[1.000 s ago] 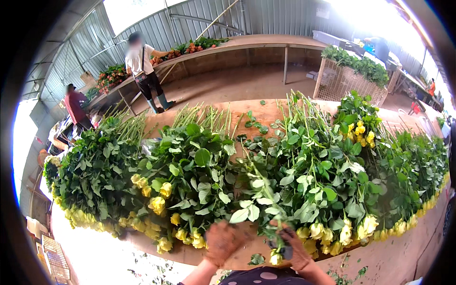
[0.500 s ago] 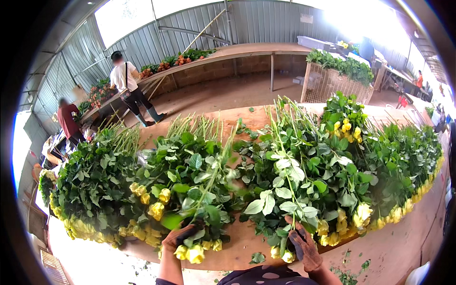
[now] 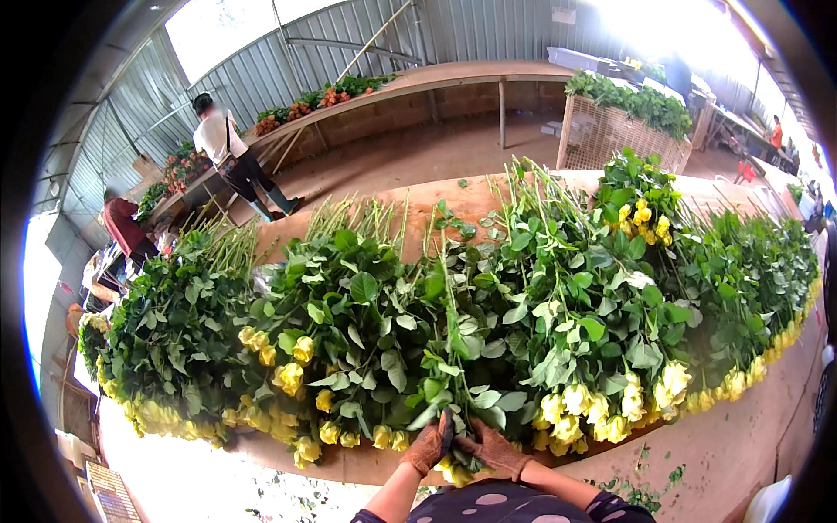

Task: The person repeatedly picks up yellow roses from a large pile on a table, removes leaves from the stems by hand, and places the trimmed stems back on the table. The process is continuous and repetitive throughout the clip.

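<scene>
My hands, in brown work gloves with dark patches, meet at the table's near edge in front of me. A leafy yellow rose (image 3: 457, 473) lies between them, head toward me, its stem running away over the foliage. My left hand (image 3: 429, 446) is closed round the rose just behind the bloom. From the other side my right hand (image 3: 497, 449) closes on the same flower; its fingertips are partly hidden by leaves. To the left lies a pile of yellow roses (image 3: 349, 296); to the right is a fuller pile of yellow roses (image 3: 567, 305), blooms facing me.
More rose bunches cover the wooden table (image 3: 375, 458) at far left (image 3: 179, 322) and far right (image 3: 741, 288). A small yellow bunch (image 3: 641, 205) rests on top. Beyond stand a wicker crate (image 3: 610, 135) of greenery and a long bench (image 3: 462, 77). Two people work at back left.
My hands have come together at the middle, left moving rightward and right moving leftward. The rose from my right hand was let go on the right pile; the left hand's rose is now centred.
</scene>
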{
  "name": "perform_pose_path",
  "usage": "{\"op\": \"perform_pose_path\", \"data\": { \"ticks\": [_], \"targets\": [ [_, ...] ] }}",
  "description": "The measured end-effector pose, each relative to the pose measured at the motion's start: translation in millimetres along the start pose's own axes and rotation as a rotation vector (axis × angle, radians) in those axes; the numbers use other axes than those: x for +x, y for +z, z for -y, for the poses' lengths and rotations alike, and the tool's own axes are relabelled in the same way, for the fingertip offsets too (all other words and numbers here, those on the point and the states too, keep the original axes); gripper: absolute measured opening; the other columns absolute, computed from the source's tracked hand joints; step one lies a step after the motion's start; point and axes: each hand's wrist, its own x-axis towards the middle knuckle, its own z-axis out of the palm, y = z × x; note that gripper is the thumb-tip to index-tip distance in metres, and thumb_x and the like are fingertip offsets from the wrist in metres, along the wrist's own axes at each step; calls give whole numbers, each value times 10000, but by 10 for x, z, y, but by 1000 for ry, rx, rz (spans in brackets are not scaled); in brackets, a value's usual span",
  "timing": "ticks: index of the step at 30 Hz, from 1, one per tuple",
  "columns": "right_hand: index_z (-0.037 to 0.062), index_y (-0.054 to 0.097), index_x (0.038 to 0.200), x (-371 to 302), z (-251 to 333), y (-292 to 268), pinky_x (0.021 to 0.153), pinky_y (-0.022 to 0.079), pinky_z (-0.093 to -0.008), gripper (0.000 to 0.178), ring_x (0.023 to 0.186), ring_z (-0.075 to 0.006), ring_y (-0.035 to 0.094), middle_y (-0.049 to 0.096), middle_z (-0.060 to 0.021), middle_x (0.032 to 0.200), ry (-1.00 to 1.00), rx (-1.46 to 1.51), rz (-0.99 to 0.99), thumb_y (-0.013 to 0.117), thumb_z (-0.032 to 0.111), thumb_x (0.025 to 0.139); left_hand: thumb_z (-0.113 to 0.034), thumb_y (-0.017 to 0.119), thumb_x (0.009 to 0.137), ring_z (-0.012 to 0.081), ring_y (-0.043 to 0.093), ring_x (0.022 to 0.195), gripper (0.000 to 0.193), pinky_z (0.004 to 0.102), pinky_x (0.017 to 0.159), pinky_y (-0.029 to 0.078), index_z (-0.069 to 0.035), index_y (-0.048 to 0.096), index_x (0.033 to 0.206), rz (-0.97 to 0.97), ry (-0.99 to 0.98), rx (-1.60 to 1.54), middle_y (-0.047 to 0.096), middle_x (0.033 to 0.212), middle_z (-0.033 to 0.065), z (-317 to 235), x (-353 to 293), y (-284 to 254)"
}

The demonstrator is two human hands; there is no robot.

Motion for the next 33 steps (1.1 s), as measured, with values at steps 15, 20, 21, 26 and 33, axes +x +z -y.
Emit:
{"op": "perform_pose_path", "data": {
  "ticks": [15,20,21,26,33],
  "targets": [
    [22,344,1228,-496,396,-586,855,356,-233,453,1016,-156,451,459,-107,1131,96,666,-209,505,85,809,-76,475,834,139,549,882,298,242,788,435,-45,473,1131,-240,-2,-1555,558,999,43,280,-499,-530],
    [25,303,1254,-903,895,-989,826,390,-275,490,969,-179,472,457,-121,1111,105,799,-314,457,-29,792,-125,489,831,150,517,931,327,253,793,422,-21,438,1137,-303,84,-1137,534,1039,79,757,-114,264],
    [23,297,1257,-964,1019,-1105,845,383,-290,495,1008,-196,462,431,-137,1156,145,688,-289,447,-40,790,-126,479,833,167,509,951,329,265,810,418,-18,430,1141,-283,43,-1185,529,1049,90,806,-52,332],
    [-17,405,1143,-1479,852,-1714,862,345,-282,357,1031,-157,433,400,-123,1200,-338,-111,-443,490,22,799,-230,497,810,233,492,972,399,327,833,383,-18,441,1143,-366,-29,-858,496,1092,168,274,-39,358],
    [16,381,1180,-2101,728,-2816,777,403,-250,456,941,-134,454,453,-47,1096,-49,428,-976,566,33,763,-243,531,788,296,461,1000,478,357,843,371,0,398,1178,-594,-47,-413,489,1093,214,482,103,697]
  ]
}}
